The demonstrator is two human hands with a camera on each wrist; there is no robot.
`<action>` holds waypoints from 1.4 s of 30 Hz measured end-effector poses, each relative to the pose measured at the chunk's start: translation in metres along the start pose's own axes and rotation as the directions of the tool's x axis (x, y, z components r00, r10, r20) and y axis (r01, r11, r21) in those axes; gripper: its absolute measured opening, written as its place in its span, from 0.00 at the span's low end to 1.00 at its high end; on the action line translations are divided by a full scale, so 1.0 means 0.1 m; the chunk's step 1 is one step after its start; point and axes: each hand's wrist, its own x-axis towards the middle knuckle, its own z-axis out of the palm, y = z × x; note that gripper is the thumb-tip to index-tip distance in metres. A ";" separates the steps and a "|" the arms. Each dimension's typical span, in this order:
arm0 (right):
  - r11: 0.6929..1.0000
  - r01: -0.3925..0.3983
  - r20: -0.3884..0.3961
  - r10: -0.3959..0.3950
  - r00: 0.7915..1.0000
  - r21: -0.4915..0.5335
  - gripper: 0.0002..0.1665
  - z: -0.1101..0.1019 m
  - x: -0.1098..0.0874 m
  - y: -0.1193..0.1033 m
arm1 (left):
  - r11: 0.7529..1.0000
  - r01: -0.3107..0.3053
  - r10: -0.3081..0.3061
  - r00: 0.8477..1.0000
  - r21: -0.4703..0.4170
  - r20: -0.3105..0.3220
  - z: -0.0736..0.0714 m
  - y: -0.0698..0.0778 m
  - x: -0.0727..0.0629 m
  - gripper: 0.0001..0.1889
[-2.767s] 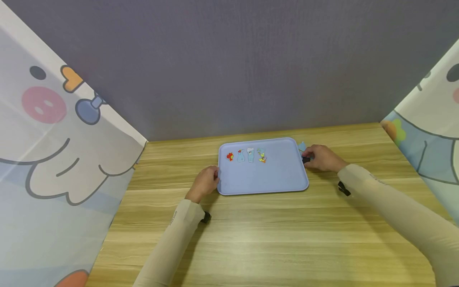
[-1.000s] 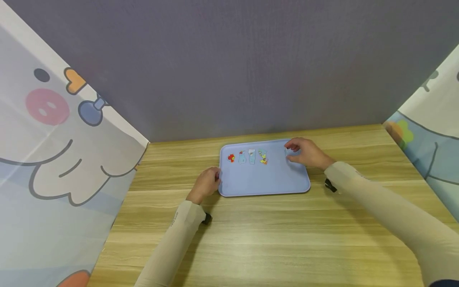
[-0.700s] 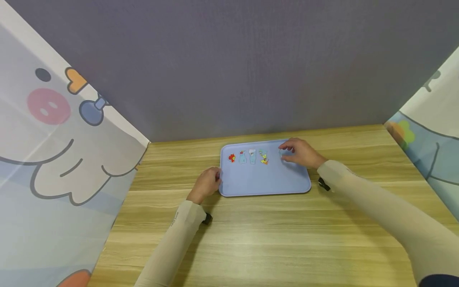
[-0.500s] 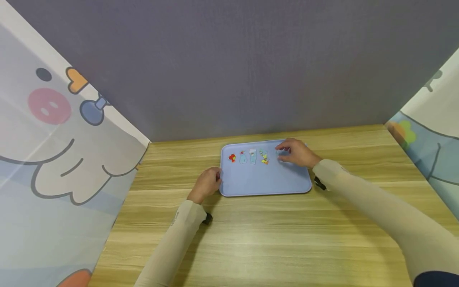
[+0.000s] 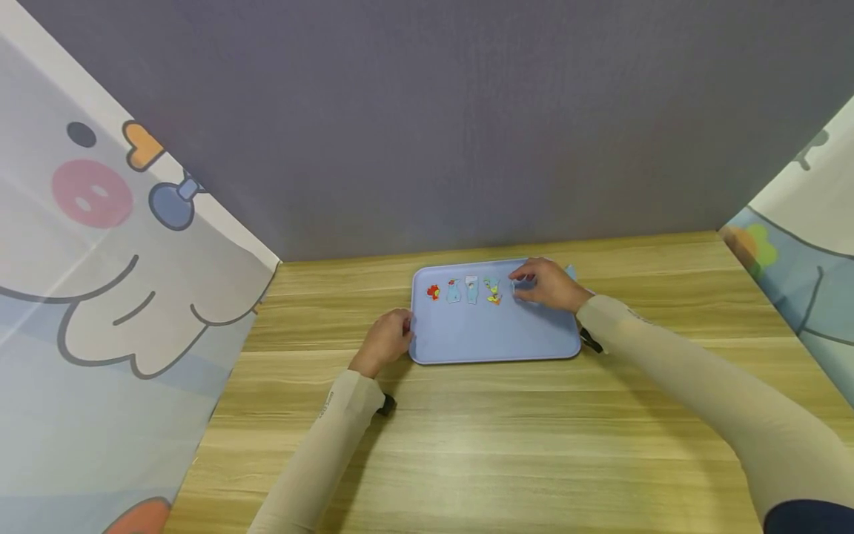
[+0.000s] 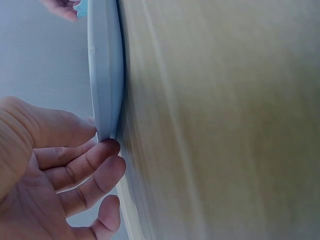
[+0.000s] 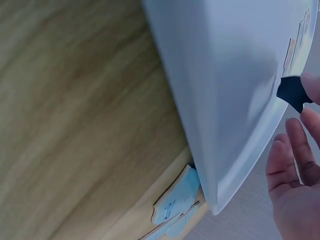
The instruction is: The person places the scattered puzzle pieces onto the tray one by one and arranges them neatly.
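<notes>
At the left rim of the light blue tray (image 5: 494, 334), my left hand (image 5: 383, 341) pinches the edge between thumb and fingers; the left wrist view shows the thumb against the tray wall (image 6: 106, 65). My right hand (image 5: 550, 286) is over the tray's right half, its thumb and fingers pinching a small flat puzzle piece (image 7: 292, 93) with a dark back. In a row along the tray's upper left lie a red piece (image 5: 433, 292), two light blue pieces (image 5: 454, 291) and a yellow-and-blue cluster (image 5: 493, 291), just left of my right fingertips.
More light blue pieces (image 7: 177, 195) lie on the wooden table (image 5: 467, 445) by the tray's right side, partly behind my right hand in the head view. A grey wall panel (image 5: 427, 133) stands behind the table, with cartoon-printed panels (image 5: 93, 282) at both sides.
My right hand has moved left from beside the tray to over it, carrying the puzzle piece, and has edged closer to the row. My left hand has stayed at the rim.
</notes>
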 end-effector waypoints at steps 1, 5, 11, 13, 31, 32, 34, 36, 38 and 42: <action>1.000 -0.002 0.006 0.002 1.000 -0.004 0.21 0.00 0.00 0.00 | 1.000 0.001 -0.001 1.000 0.002 0.002 0.00 0.00 0.00 0.14; 1.000 -0.029 0.021 0.029 0.999 -0.012 0.21 -0.01 0.00 0.00 | 1.000 0.008 -0.008 1.000 0.005 0.004 0.00 0.01 0.00 0.13; 0.997 -0.079 0.021 0.080 0.997 -0.020 0.21 -0.01 0.00 0.01 | 1.000 0.023 -0.023 1.000 0.005 0.011 -0.01 0.01 0.00 0.12; 0.996 -0.092 0.021 0.092 0.996 -0.013 0.21 0.00 0.00 0.03 | 1.000 0.023 -0.023 1.000 0.004 0.011 -0.01 0.01 0.00 0.12; 0.976 -0.186 0.071 0.195 0.978 -0.113 0.21 0.02 0.05 -0.01 | 1.000 0.003 -0.003 1.000 0.002 0.000 0.01 0.00 0.00 0.14; 0.976 -0.187 0.072 0.196 0.978 -0.108 0.21 0.02 0.05 -0.01 | 1.000 0.002 -0.002 1.000 0.006 -0.001 0.01 0.00 0.00 0.13; 0.977 -0.188 0.072 0.195 0.978 -0.099 0.21 0.01 0.03 -0.02 | 1.000 -0.002 0.002 1.000 0.013 -0.003 0.01 0.00 0.00 0.13; 0.977 -0.193 0.069 0.200 0.977 -0.089 0.22 -0.01 0.02 -0.02 | 1.000 -0.002 0.002 1.000 0.015 -0.003 0.01 0.00 0.00 0.13; 0.977 -0.199 0.066 0.204 0.977 -0.074 0.22 -0.03 0.00 -0.02 | 1.000 -0.002 0.002 1.000 0.013 -0.005 0.01 0.00 -0.01 0.12; 0.978 -0.202 0.054 0.205 0.977 -0.054 0.22 -0.08 -0.03 -0.02 | 1.000 -0.007 0.007 1.000 0.007 -0.009 0.00 0.01 -0.02 0.12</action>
